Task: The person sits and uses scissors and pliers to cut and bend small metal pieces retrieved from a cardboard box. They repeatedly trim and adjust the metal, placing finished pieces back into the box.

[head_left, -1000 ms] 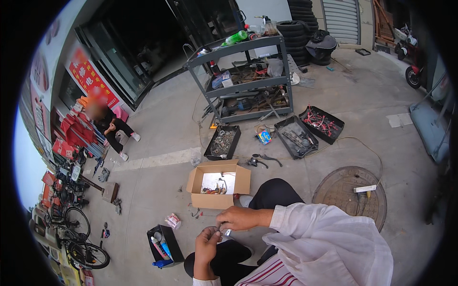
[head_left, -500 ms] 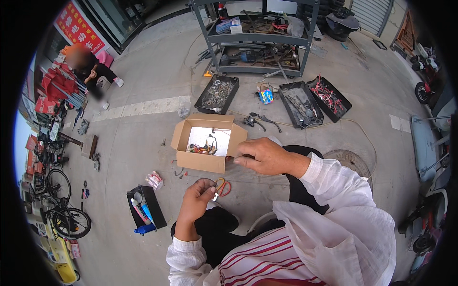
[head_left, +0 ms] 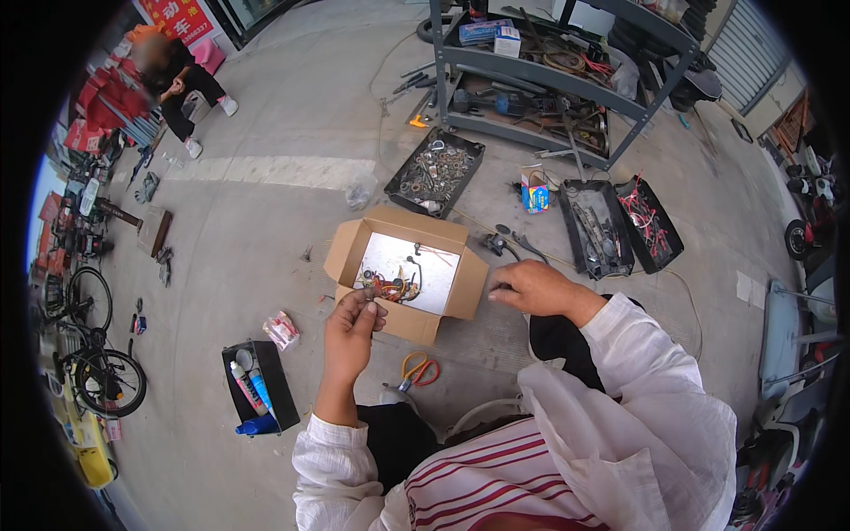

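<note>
An open cardboard box (head_left: pixel 460 285) stands on the ground before me, holding a tangle of coloured wires (head_left: pixel 394 285) and a black cable on a pale bottom. My left hand (head_left: pixel 348 336) is at the box's near left flap, thumb and fingertips pinched together; anything between them is too small to name. To the right of the box, my right hand (head_left: pixel 542 290) hovers with its fingers curled and pressed together, and what they may hold is hidden. Scissors (head_left: pixel 418 370) with yellow and red handles lie near my left knee.
Beyond the box are a black tray of small metal parts (head_left: pixel 436 173), a brake lever (head_left: pixel 498 245) and two more black trays. A black bin (head_left: pixel 282 389) with tubes stands left, beside a plastic packet (head_left: pixel 281 330). A metal shelf cart (head_left: pixel 567 62) stands behind; a person (head_left: pixel 173 80) sits far left.
My left hand has moved up and forward from beside the scissors to the box's near flap. My right hand has shifted away from the box's right side. The view has turned somewhat.
</note>
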Tool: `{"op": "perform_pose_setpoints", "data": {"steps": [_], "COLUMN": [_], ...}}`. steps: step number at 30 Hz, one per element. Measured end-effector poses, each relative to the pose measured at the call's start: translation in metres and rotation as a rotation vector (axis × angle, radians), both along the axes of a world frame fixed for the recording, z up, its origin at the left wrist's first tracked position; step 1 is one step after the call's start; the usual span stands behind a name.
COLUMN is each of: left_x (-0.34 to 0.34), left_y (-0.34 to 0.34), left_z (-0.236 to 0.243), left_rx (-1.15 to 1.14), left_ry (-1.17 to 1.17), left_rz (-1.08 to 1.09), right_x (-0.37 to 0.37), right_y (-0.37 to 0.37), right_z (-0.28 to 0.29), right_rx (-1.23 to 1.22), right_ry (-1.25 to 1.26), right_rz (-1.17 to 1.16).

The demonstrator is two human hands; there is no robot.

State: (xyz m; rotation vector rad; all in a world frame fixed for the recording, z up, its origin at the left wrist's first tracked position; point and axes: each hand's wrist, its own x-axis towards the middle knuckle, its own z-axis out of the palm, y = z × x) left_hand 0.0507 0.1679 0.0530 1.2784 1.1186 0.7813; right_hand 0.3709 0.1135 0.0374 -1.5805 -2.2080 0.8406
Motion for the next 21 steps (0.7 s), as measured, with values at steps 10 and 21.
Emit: {"op": "perform_pose_setpoints", "data": {"steps": [10,21], "left_x": [-0.061,-0.172], "left_y": [-0.012,-0.147], "left_z": [0.03,0.066], "left_rx": [0.345,0.566], "left_ry": [-0.373,-0.164], "left_rz": [0.523,0.763], "right_x": [0.053,0.129], "right_y": [0.083,-0.074], "right_z": [0.01,0.037], "right_rx": [0.273,0.172], "right_ry": [0.251,0.59], "right_rz": [-0.443,-0.703]}}
